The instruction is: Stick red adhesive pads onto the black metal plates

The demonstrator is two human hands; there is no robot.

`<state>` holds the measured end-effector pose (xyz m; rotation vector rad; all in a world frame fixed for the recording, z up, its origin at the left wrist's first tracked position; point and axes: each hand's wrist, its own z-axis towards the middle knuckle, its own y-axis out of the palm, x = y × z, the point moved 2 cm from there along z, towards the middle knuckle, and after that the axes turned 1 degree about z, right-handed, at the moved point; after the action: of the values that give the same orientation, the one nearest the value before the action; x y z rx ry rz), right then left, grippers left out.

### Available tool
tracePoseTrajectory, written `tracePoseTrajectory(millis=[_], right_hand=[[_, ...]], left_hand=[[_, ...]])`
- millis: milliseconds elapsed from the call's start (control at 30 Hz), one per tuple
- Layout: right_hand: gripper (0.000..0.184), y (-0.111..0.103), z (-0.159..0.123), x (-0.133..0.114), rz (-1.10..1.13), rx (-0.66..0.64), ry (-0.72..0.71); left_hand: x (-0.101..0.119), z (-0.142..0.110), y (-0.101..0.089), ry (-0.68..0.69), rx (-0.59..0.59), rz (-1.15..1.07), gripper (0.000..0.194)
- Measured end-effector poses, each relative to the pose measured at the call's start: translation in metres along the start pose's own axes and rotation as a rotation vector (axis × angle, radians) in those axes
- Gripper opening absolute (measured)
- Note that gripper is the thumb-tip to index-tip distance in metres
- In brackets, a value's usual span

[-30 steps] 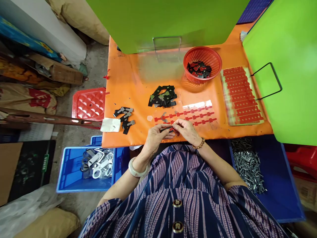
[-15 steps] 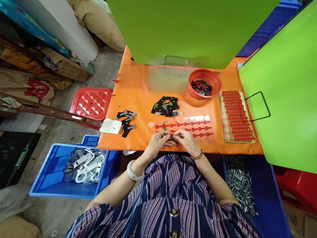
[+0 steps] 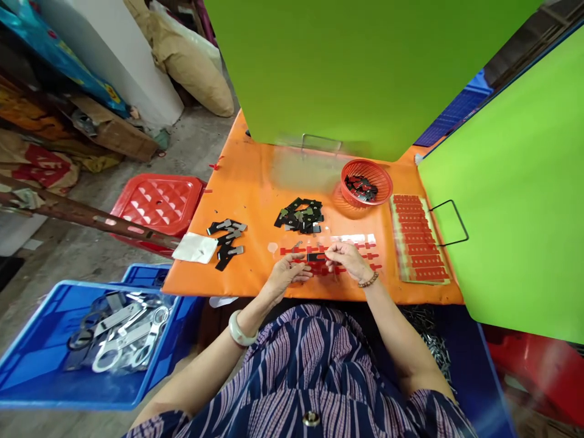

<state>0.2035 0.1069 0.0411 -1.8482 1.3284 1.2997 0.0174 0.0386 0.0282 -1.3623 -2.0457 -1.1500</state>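
Note:
My right hand (image 3: pixel 349 261) pinches the end of a small flat black piece (image 3: pixel 316 257) over a clear sheet with rows of red T-shaped stickers (image 3: pixel 368 257). To the left of the piece is my left hand (image 3: pixel 288 271), its thumb and fingers apart with nothing between them. Just beyond my hands lies a pile of black pieces (image 3: pixel 301 214) with metal clips. A smaller group of black pieces with silvery tabs (image 3: pixel 228 234) lies to the left, near a folded white paper (image 3: pixel 195 248).
A red plastic basket (image 3: pixel 366 185) holds more black and red pieces. Stacked red sticker sheets (image 3: pixel 417 237) lie at the right of the orange table (image 3: pixel 246 176). Green panels (image 3: pixel 365 73) with wire handles bound the far and right sides. A blue bin (image 3: pixel 77 389) stands at lower left.
My hands have moved apart. The left hand has opened away from the black piece, which stays in my right fingers. The camera view has shifted, so the table sits lower.

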Motion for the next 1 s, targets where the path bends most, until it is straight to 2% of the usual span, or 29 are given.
tracePoseTrajectory(millis=[133,167,267,400,567,667,833,1000], right_hand=[[0.024,-0.043,0.033,-0.042,0.102,0.250,-0.187],[0.026,-0.053,0.041,-0.051,0.190,0.344,-0.246],[0.029,-0.061,0.058,-0.062,0.302,0.430,-0.256],[0.023,-0.035,0.066,-0.043,0.022,0.360,-0.177],[0.009,-0.004,0.075,-0.020,-0.196,0.336,-0.181],[0.003,0.002,0.087,-0.022,-0.340,0.370,-0.224],[0.014,0.017,0.111,-0.035,-0.544,0.369,-0.330],[0.024,0.046,0.138,-0.045,-1.109,0.244,-0.421]], left_hand=[[-0.005,0.006,-0.010,-0.004,0.058,0.018,0.023],[-0.005,0.006,-0.012,0.001,0.056,0.016,0.022],[-0.007,0.006,-0.013,0.008,0.047,0.007,0.022],[-0.007,0.006,-0.013,0.008,0.043,-0.007,0.019],[-0.008,0.007,-0.012,-0.006,0.061,0.004,0.012],[-0.009,0.006,-0.011,0.002,0.060,0.010,0.012],[-0.011,0.007,-0.012,-0.006,0.071,0.001,0.011],[-0.014,0.010,-0.014,-0.015,0.084,0.035,0.011]])
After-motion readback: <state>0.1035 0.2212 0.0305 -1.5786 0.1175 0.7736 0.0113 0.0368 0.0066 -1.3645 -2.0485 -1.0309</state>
